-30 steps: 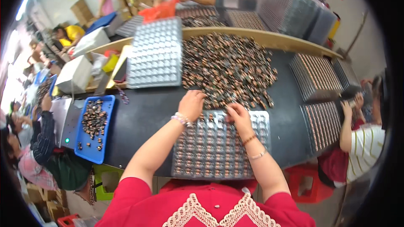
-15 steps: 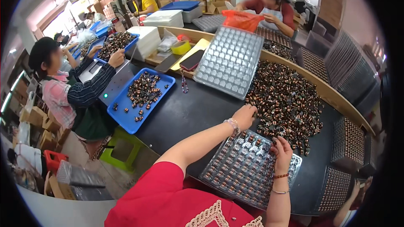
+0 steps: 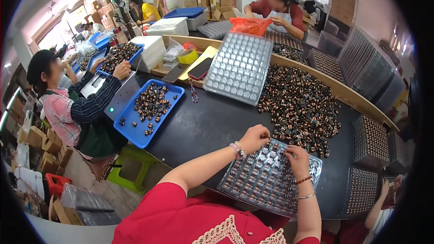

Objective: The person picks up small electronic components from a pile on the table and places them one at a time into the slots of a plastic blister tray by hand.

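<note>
A clear plastic tray (image 3: 257,178) with rows of pockets lies in front of me, most pockets holding small copper-wound coils. At its far left corner my left hand (image 3: 254,140) is closed in a pinch, on a small coil mostly hidden by the fingertips. My right hand (image 3: 298,160) is over the tray's far right part, its thumb and fingers pinched on a small dark piece that looks like another coil. Just beyond both hands spreads a large heap of loose coils (image 3: 300,108).
An empty clear tray stack (image 3: 239,68) leans beside the heap. To the left lie a blue tray (image 3: 124,131) of coils and a phone (image 3: 201,69). Filled trays (image 3: 370,140) stand at right. A co-worker (image 3: 58,99) holds another blue tray; a person (image 3: 282,13) across handles a red bag (image 3: 250,25).
My left hand has moved from the heap's edge down to the tray's far left corner. My right hand has shifted slightly left over the tray, its fingers closer together.
</note>
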Demonstrator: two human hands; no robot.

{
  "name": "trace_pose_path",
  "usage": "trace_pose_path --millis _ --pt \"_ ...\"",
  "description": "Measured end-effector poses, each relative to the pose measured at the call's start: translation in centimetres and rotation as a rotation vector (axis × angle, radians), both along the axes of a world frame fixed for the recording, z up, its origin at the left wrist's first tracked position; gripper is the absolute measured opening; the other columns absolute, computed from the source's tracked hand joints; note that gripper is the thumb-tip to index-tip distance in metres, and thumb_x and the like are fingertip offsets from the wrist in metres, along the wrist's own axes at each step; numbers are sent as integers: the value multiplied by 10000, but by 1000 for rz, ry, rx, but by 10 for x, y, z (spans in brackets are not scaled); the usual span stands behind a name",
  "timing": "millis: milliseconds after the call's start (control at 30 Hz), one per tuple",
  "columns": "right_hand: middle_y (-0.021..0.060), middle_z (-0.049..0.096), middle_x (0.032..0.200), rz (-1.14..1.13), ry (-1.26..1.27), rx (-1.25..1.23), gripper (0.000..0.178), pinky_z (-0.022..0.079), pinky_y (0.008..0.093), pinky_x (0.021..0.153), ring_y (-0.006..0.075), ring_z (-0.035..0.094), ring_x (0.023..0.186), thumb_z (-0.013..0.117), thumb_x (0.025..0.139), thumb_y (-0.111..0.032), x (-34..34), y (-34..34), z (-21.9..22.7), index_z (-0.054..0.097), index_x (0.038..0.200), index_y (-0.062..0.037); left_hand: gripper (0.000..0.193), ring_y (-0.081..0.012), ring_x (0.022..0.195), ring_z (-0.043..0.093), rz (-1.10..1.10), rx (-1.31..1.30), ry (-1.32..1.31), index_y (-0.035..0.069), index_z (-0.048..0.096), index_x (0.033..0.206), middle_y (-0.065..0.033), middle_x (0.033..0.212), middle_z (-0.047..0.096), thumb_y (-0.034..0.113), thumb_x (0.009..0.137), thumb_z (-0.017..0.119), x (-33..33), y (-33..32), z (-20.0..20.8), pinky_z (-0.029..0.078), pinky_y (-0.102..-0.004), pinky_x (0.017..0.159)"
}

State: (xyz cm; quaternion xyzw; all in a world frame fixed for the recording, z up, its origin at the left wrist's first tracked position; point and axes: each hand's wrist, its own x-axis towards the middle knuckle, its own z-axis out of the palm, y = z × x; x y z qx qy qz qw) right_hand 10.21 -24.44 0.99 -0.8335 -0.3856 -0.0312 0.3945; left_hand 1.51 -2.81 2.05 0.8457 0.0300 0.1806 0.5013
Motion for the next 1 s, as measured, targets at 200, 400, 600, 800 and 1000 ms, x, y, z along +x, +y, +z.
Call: trace_pose_path --millis 200,400,600,800,1000 --pt "85 636 869 -26 -223 -95 97 479 359 717 268 590 819 670 728 -110 -11 2 9 672 803 -48 139 -202 714 604 92 -87 -23 27 627 830 -94 815 582 89 718 682 -11 2 -22 492 -302 668" --pt "109 621 862 16 -161 -101 181 468 360 691 273 578 786 681 718 -92 -2 2 2 634 881 -29 177 -152 718 609 110 -233 36 18 634 874 -80 811 627 119 742 695 -15 4 -23 491 -271 663" --pt "71 553 769 -74 219 7 244 432 287 624 171 508 669 685 703 -17 -3 -7 -1 604 932 9 168 -166 710 611 90 -195 -9 22 624 829 -89 778 626 132 732 703 -14 -3 -28 494 -283 650" --pt "99 645 900 -49 45 25 278 466 289 746 187 596 814 678 694 -26 9 -13 -14 628 965 14 174 -182 757 603 88 -191 -2 32 658 810 -91 781 619 179 733 711 -11 2 -28 477 -294 678" --pt "108 647 916 11 41 20 205 464 318 734 224 591 843 683 736 -91 -1 20 8 645 926 -24 153 -92 728 587 92 -379 117 6 634 915 -37 801 634 50 773 669 -14 25 -32 489 -231 654"
